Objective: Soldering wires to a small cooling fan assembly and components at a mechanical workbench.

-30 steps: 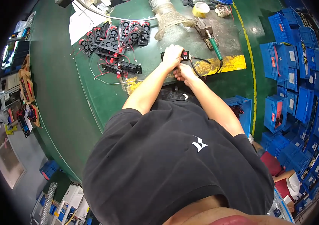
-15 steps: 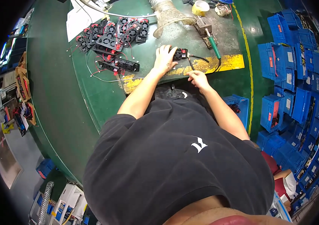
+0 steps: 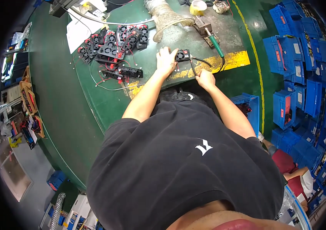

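My left hand (image 3: 166, 62) lies near the front edge of the bench, its thumb against a black fan unit (image 3: 182, 55) with a round fan and red parts at its right end. The hand hides the unit's left side. My right hand (image 3: 206, 79) is closed around one leg of a black two-legged hand tool (image 3: 193, 67), which looks like pliers. The tool's other leg spreads to the right over the bench, and its tip is beside the fan unit's right end. A pile of similar fan units (image 3: 111, 50) with red wires is to the left of my left hand.
A green-handled soldering iron (image 3: 216, 46) rests in a metal stand (image 3: 202, 27), its cord hanging near my right hand. A dusty extraction funnel (image 3: 170, 21) stands behind the fan unit. A yellow pot (image 3: 198, 7) is at the back. Blue crates (image 3: 282, 57) stack up on the right.
My right hand has moved slightly right and away from me, its fingers now wrapped closer around the tool's leg. My left hand stays at the fan unit. The whole view has shifted a little.
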Motion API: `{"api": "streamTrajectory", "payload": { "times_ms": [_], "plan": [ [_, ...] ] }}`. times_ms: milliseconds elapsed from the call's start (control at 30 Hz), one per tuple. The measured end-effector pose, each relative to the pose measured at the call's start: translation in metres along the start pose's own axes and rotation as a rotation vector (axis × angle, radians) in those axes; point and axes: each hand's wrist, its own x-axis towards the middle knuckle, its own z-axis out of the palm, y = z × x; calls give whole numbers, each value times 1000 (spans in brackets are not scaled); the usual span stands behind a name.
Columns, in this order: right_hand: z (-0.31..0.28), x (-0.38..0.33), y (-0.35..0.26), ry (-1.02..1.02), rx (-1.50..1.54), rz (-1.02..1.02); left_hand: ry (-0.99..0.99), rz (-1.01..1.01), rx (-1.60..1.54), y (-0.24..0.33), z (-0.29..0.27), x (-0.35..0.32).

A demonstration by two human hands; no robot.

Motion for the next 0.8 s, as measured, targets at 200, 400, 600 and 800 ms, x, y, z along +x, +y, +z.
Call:
{"api": "streamTrajectory", "payload": {
  "times_ms": [200,400,600,800],
  "plan": [
    [21,17,-7,-380,423,52,12,-5,17,-2,-2,2],
    [25,10,-4,-300,356,54,28,-19,-46,-8,-1,1],
    [11,-10,-19,-87,83,-5,75,-72,-62,-6,3,-6],
    [26,-4,-15,-19,-151,-248,59,-55,-88,-6,-1,-1]
  ]
}}
